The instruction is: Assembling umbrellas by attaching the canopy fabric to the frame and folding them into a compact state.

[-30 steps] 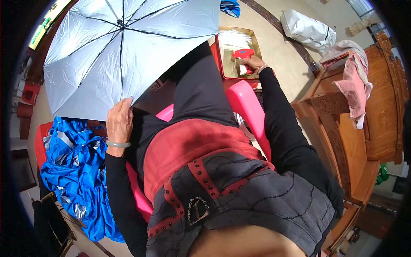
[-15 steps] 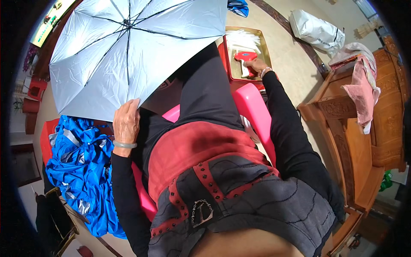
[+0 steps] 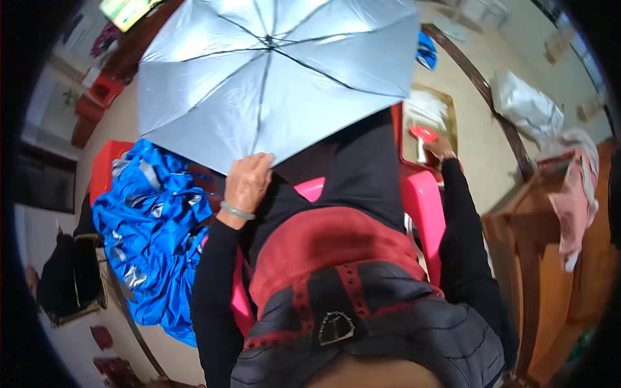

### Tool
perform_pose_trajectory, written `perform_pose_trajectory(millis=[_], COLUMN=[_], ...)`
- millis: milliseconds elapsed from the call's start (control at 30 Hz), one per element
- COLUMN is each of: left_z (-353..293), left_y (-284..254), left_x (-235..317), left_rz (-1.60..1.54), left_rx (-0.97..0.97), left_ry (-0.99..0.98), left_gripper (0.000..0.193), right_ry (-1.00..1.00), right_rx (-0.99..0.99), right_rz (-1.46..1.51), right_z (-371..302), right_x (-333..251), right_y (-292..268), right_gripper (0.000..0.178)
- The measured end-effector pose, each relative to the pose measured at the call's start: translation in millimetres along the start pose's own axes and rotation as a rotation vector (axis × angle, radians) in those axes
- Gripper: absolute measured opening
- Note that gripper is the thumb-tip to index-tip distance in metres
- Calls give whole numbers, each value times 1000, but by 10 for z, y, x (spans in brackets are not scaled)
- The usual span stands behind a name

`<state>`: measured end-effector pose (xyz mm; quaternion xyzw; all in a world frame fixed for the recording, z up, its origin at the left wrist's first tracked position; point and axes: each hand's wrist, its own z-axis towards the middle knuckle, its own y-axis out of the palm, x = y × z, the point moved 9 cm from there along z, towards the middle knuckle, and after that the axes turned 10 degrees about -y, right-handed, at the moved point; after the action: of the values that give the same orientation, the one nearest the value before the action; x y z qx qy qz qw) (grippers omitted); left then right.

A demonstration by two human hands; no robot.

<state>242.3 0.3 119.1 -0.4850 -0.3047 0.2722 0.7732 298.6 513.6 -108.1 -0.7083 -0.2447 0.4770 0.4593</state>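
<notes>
A spread umbrella (image 3: 310,84) with a silvery inside and dark ribs lies over my lap, its underside facing me. My left hand (image 3: 247,184) is closed on the canopy's near edge, thumb and fingers pinching the fabric. Out to the right, my right hand (image 3: 441,149) grips a red-and-white, pistol-shaped tagging gun (image 3: 424,134) by its handle. The gun is over a shallow gold-rimmed tray (image 3: 451,107) that holds a heap of thin white strips (image 3: 425,111). Motion blurs the gun's details.
Crumpled blue fabric with silver patches (image 3: 158,239) is heaped on the left, over a red container (image 3: 103,171). A pink plastic armrest (image 3: 424,204) stands beside my right thigh. Farther right are carved wooden furniture (image 3: 527,239), a pink cloth (image 3: 574,207) and a white bag (image 3: 527,107).
The whole view has shifted, so everything appears farther right and lower. My left hand keeps its pinch on the canopy edge, and my right hand keeps hold of the tagging gun at the tray.
</notes>
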Motion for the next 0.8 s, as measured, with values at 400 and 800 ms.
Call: perform_pose_trajectory(millis=[400, 800], left_z=[-43, -477], left_y=[-29, 135], left_x=[201, 167], left_rz=[-54, -220], left_rx=[1, -272], left_ry=[35, -67], left_gripper=[19, 30], right_ry=[6, -676], right_rx=[76, 541], right_rz=[-36, 485], right_z=[396, -272], right_x=[355, -2542], right_y=[-218, -2109], right_gripper=[47, 22])
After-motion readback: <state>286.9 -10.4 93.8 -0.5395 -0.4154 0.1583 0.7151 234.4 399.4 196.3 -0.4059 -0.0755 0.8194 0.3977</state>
